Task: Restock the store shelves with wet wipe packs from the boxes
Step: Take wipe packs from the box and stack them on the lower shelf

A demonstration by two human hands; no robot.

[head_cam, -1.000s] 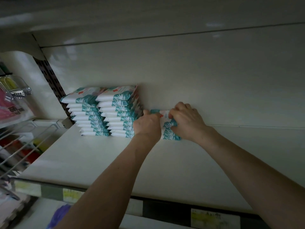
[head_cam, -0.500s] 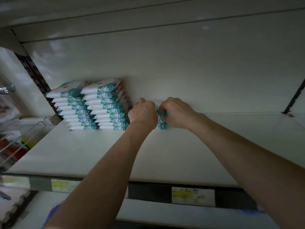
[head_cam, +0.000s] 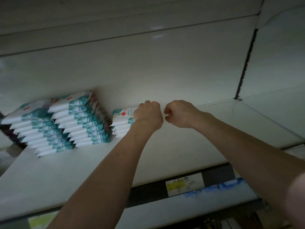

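Note:
A small stack of white and teal wet wipe packs with a red cross on top lies flat at the back of the white shelf. My left hand covers its right end, fingers curled over the packs. Just to the right, my right hand is curled into a loose fist, apart from the stack, and holds nothing. Left of the small stack stand two taller stacks of the same packs, side by side.
The shelf's back wall rises right behind the hands. A dark upright slot marks the shelf bay's right end. A price label sits on the front rail. Bare shelf surface stretches to the right and in front of the stacks.
The small stack has been laid flat beside the tall stacks. My right hand has come off it and drawn slightly right. The view has shifted to the right.

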